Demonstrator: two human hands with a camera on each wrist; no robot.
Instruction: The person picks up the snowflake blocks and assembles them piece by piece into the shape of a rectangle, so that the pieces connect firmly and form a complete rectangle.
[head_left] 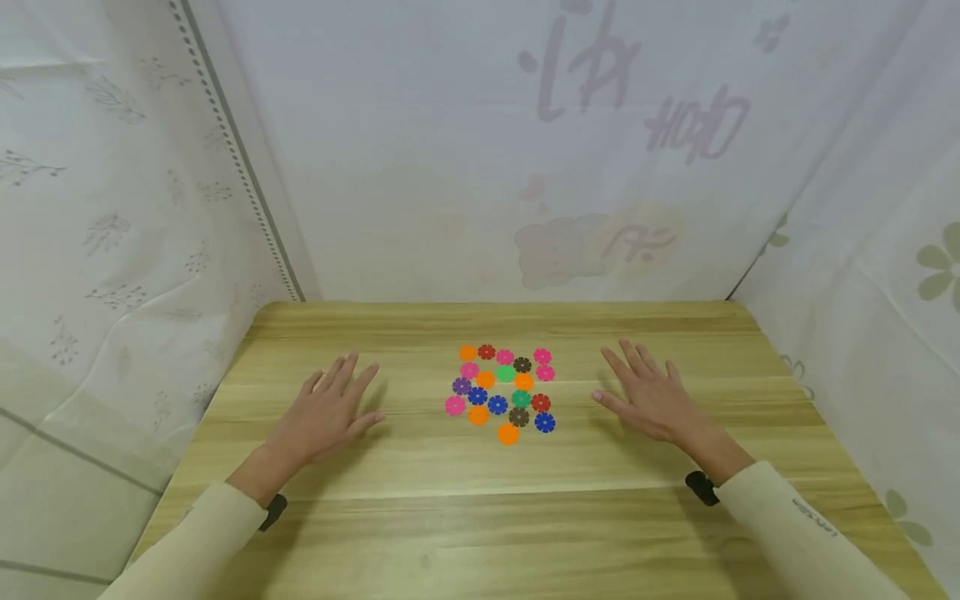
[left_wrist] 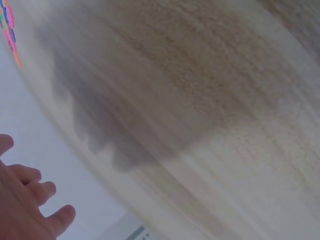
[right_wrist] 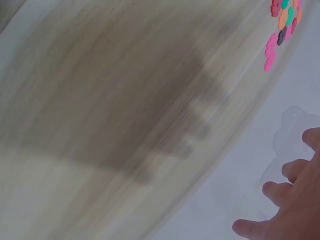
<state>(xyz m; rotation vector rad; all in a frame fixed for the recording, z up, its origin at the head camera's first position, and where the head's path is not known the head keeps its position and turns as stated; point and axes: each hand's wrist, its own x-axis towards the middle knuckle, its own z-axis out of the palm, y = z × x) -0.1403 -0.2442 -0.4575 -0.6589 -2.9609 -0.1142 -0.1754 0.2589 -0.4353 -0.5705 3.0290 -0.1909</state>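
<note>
Several flat, notched plastic discs lie in a loose cluster mid-table, in orange, pink, blue, red, green, purple and dark brown. An orange disc (head_left: 508, 434) sits at the near edge of the group, and a pink disc (head_left: 455, 406) marks its left side. To the left of the cluster, my left hand (head_left: 322, 415) hovers with fingers spread, holding nothing. My right hand (head_left: 651, 395) is likewise spread on the other side, nearest a pink disc (head_left: 545, 373). Both wrist views show the fingers apart and a hand shadow on the wood.
The wooden table (head_left: 420, 533) reaches back to a pale printed curtain (head_left: 390, 183). Other patterned cloths hang at the left (head_left: 112, 217) and right. A dark band (head_left: 274, 512) shows under the left wrist, another (head_left: 702, 488) under the right.
</note>
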